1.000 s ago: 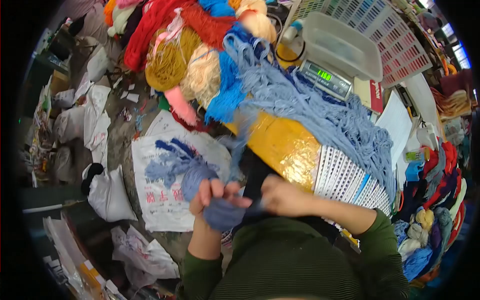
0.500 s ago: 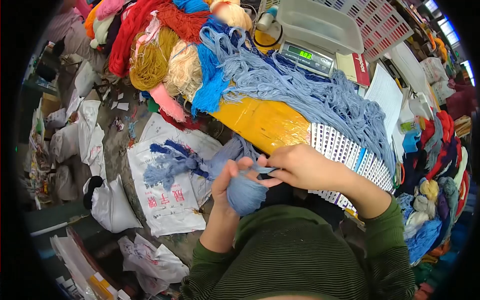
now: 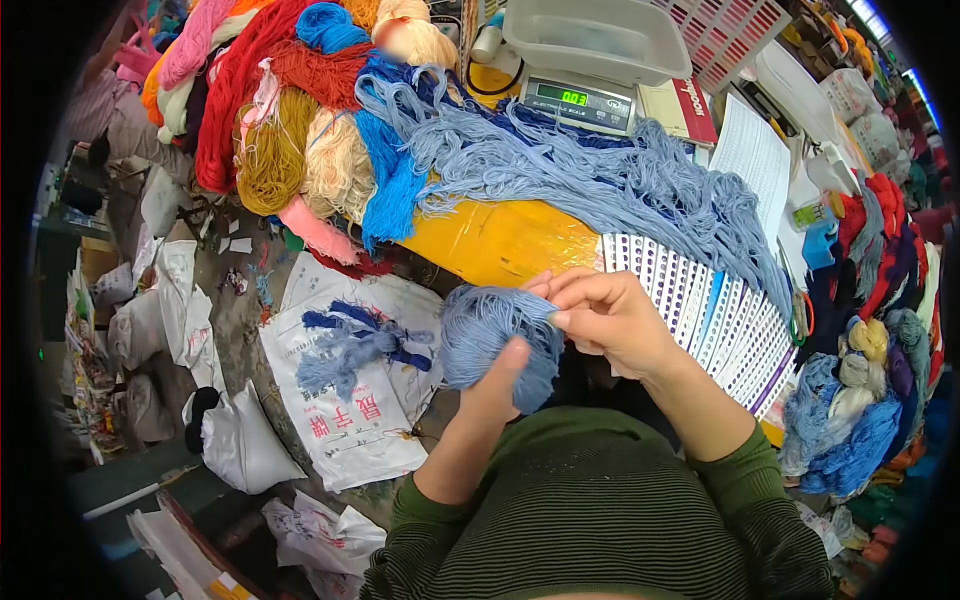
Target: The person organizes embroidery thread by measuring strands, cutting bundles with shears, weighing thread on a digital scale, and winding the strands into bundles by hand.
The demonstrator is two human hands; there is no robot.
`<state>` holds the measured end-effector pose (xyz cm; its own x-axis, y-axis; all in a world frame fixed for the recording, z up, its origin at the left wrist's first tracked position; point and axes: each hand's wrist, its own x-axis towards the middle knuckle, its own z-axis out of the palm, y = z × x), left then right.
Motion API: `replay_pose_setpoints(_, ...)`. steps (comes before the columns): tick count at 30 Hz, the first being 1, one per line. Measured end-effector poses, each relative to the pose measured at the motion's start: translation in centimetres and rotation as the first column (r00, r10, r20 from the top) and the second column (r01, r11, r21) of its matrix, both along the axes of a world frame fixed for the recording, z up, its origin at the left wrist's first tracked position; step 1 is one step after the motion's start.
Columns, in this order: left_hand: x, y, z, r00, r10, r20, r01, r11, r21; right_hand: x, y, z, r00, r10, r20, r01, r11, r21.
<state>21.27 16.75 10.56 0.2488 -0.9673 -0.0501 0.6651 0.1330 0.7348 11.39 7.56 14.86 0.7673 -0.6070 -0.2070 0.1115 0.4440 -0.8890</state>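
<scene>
By desk [image 3: 510,235], cupping yarn ball [image 3: 480,332] in L grip [image 3: 492,388], prob. to bear its wt.; pinching its edge in R grip [image 3: 615,318], prob. vs. loosening.

Blue yarn ball [image 3: 485,322]: a plump, rounded bundle of many fine strands.
Colour: soft dusty blue, paler over the upper left and deeper toward the lower right.
Strands: gathered mostly side by side, curving over the top and down the front (a little fuzzy along the outline).
Shape: full and compact, slightly uneven rather than a true sphere.
Hold: the left hand [image 3: 492,388] supports it from below, thumb laid over the lower front; fingertips of the right hand [image 3: 612,315] are at its upper right edge, any pinched strand too small to tell.
Place: between both hands, raised.
</scene>
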Motion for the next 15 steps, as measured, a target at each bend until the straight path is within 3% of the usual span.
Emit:
replay_pose_setpoints(1,-0.1,0.1,-0.3,0.997,0.002,0.079,-0.005,0.999,0.038,-0.1,0.0,0.0,1.0,-0.018,0.024,0.016,0.997,0.081)
replay_pose_setpoints(2,-0.1,0.1,-0.4,0.988,0.001,0.157,-0.013,0.997,0.075,-0.2,0.1,0.0,1.0,-0.013,-0.005,0.013,1.0,0.028)
replay_pose_setpoints(4,-0.3,-0.1,0.4,0.999,-0.013,-0.033,0.016,0.995,0.1,-0.3,0.4,-0.2,0.998,-0.009,-0.061,0.004,0.997,-0.08)
replay_pose_setpoints(10,0.1,-0.2,0.4,0.922,-0.06,-0.384,0.065,0.998,0.001,-0.7,0.0,0.1,1.0,-0.015,0.025,0.006,0.942,0.335)
replay_pose_setpoints(11,0.1,-0.2,0.4,0.905,-0.066,-0.42,0.067,0.998,-0.013,-0.6,0.1,0.1,1.0,-0.024,-0.016,0.027,0.97,0.242)
replay_pose_setpoints(14,-0.6,-0.3,1.1,0.997,0.014,-0.079,-0.001,0.987,0.158,-0.2,0.8,0.1,0.993,-0.064,-0.104,0.065,0.998,0.009)
replay_pose_setpoints(15,-0.5,-0.2,0.9,0.993,0.011,-0.122,0.008,0.988,0.153,-0.2,0.9,0.0,0.991,-0.075,-0.111,0.072,0.997,-0.032)
